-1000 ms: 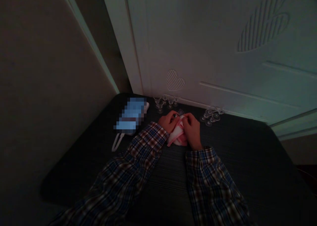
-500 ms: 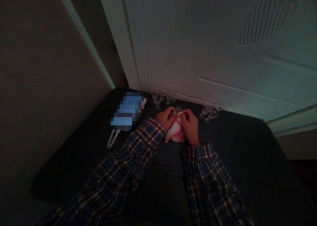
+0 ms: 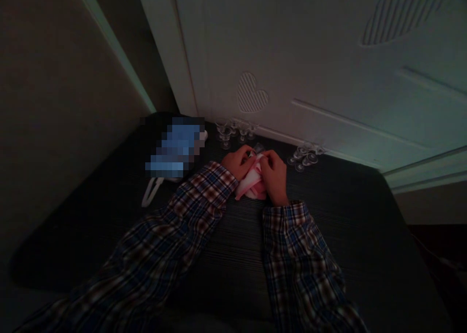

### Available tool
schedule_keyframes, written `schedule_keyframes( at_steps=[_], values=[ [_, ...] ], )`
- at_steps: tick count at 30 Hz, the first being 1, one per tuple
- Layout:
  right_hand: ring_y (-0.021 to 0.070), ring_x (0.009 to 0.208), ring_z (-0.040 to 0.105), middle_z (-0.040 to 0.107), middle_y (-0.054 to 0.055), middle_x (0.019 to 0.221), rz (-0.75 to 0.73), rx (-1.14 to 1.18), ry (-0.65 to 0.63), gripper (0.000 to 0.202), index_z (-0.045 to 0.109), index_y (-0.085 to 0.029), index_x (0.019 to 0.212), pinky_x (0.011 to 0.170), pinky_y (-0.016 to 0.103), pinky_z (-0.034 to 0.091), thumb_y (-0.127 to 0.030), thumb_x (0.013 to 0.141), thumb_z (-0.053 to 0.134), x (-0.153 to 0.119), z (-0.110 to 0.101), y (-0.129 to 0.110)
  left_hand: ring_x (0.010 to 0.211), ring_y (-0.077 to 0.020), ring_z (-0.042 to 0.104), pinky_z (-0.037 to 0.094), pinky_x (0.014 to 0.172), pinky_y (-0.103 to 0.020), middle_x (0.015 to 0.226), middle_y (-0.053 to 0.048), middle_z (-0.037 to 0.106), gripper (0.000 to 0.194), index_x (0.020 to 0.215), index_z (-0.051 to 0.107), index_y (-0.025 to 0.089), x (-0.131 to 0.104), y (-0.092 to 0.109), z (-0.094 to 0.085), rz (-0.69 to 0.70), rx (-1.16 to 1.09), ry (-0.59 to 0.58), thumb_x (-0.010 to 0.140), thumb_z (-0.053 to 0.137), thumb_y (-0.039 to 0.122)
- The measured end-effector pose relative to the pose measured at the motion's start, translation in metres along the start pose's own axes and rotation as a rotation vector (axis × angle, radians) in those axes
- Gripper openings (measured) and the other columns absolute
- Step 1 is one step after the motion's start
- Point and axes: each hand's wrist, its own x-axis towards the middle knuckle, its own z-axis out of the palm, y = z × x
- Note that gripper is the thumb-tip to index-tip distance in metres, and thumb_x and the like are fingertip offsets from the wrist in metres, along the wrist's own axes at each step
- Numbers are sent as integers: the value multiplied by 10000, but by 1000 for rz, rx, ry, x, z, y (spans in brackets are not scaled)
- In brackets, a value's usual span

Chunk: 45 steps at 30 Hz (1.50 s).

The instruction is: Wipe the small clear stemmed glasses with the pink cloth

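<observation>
Both of my hands meet over a pink and white cloth near the middle of the dark table. The fingers of my left hand are closed at the cloth's upper left side. My right hand pinches its upper right part. Between and just beyond my fingertips a small clear glass piece shows, partly hidden by the hands and cloth. The lower end of the cloth hangs loose on the tabletop.
Several small stemmed glasses stand behind my left hand, and several more glasses are at the right. A lit, pixelated device with a white strap lies left on the dark table. A white heart-patterned panel rises behind.
The whole view has shifted, so the table and hands appear slightly higher and further left. My hands keep their hold on the cloth, with only slight finger movement.
</observation>
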Motion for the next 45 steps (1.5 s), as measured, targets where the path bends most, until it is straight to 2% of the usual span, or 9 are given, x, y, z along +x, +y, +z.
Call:
schedule_keyframes(
  at_steps=[20, 36, 45],
  values=[
    [106, 661, 503, 561, -1, 714, -17, -35, -32, 191, 514, -188, 760, 599, 219, 332, -274, 780, 345, 0, -1, 1, 719, -133, 589, 416, 626, -209, 794, -3, 638, 262, 1000, 513, 194, 1, 2, -1, -4, 9, 5, 787, 424, 318],
    [103, 644, 505, 564, -13, 709, -11, -35, -29, 194, 525, -189, 764, 587, 212, 329, -274, 780, 351, 0, -2, -1, 697, -137, 590, 403, 580, -206, 765, -2, 631, 248, 985, 513, 199, 0, 4, -2, -9, 13, 4, 788, 419, 318],
    [105, 635, 498, 552, -18, 687, -9, -17, -6, 198, 529, -188, 761, 577, 207, 327, -273, 775, 351, -1, -1, -3, 717, -140, 595, 419, 616, -215, 781, -2, 635, 241, 987, 508, 208, 0, 3, -2, -5, 8, -2, 793, 411, 312]
  ],
)
